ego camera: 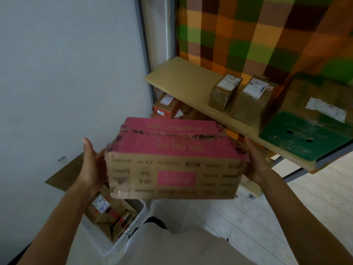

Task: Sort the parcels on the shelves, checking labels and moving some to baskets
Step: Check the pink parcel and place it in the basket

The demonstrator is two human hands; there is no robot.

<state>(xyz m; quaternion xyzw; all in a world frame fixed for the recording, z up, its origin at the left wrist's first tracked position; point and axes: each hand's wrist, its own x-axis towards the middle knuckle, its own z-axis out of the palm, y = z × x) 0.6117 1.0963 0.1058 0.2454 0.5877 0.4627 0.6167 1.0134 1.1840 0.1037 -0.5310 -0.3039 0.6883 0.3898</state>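
I carry a brown cardboard parcel with a pink top (172,161) in front of me, below and left of the shelf (181,77). My left hand (91,165) presses flat against its left end, thumb pointing up and clear of the box. On the right end my right hand (256,163) presses, fingers stretched along the side. A white basket (131,228) with several labelled parcels stands on the floor below the parcel, at the lower left.
Two small brown labelled parcels (225,92) (252,102) and a large green box (303,134) sit on the shelf. An orange box (166,106) lies on a lower level. A white wall fills the left; a checked cloth (257,35) hangs behind the shelf.
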